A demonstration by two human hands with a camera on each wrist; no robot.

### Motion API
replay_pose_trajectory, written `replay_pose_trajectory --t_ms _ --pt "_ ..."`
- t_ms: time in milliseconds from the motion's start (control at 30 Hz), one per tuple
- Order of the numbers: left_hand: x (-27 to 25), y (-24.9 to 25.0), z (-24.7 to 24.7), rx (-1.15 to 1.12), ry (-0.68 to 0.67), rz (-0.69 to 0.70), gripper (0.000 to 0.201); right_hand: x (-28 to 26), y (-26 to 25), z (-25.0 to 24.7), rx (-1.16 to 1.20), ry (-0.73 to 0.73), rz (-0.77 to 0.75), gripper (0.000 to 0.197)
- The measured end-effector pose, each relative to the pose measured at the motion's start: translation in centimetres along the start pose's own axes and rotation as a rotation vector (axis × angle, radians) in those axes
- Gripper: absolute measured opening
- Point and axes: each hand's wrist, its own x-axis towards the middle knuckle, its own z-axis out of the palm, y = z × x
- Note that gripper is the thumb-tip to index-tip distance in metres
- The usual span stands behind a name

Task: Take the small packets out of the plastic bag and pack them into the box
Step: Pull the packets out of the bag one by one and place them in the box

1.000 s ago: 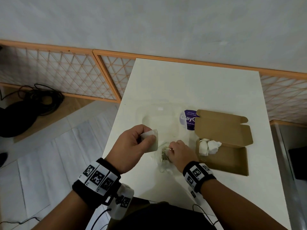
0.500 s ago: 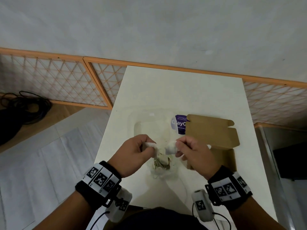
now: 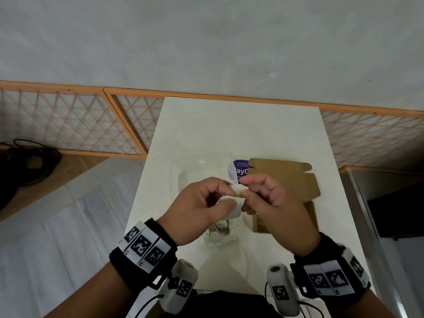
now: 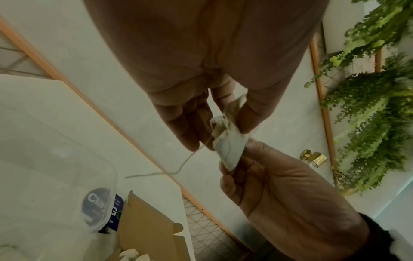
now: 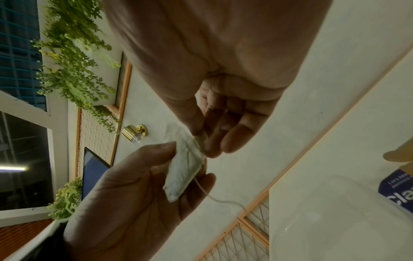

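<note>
Both hands hold a small white packet [image 3: 232, 203] with a thin string [image 4: 178, 169] in the air above the table. My left hand [image 3: 226, 196] pinches it between thumb and fingers; the left wrist view shows this pinch on the packet [image 4: 230, 146]. My right hand [image 3: 246, 190] pinches the other end, seen up close on the packet [image 5: 185, 169]. The open brown cardboard box [image 3: 284, 177] lies just right of the hands, with white packets [image 4: 132, 254] inside. The clear plastic bag [image 3: 199, 166] lies under the hands, its crumpled end [image 3: 220, 232] holding more packets.
A purple round label [image 3: 239, 171] sits between bag and box. The white table [image 3: 241, 129] ends close on the left, with floor and black cables [image 3: 27, 161] beyond. A wooden lattice panel [image 3: 68, 125] and wall stand behind. A dark screen [image 3: 399, 210] stands to the right.
My right hand lifted a white piece out of the bag's crumpled end and rose to meet my left hand. Both hands now pinch the packet together, higher above the table.
</note>
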Motion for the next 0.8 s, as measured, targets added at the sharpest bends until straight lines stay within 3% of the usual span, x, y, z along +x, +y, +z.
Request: replay_pose_trajectory --t_ms 200,467,667,800 --pt "-0.1 0.4 0.2 0.082 0.109 0.045 0.02 -0.3 0.0 0.1 0.024 0.019 -0.034 0.014" --pt "-0.7 1.9 -0.5 0.196 0.076 0.084 0.006 0.1 0.2 0.1 -0.031 0.03 -0.131 0.013" --pt "-1.1 2.7 -2.3 0.135 -0.004 0.062 0.005 0.7 0.2 -0.7 -0.176 0.125 -0.207 0.012" --pt "-0.9 3.7 -2.9 -0.001 0.018 0.058 0.007 0.7 -0.1 -0.8 -0.17 0.027 -0.189 0.013"
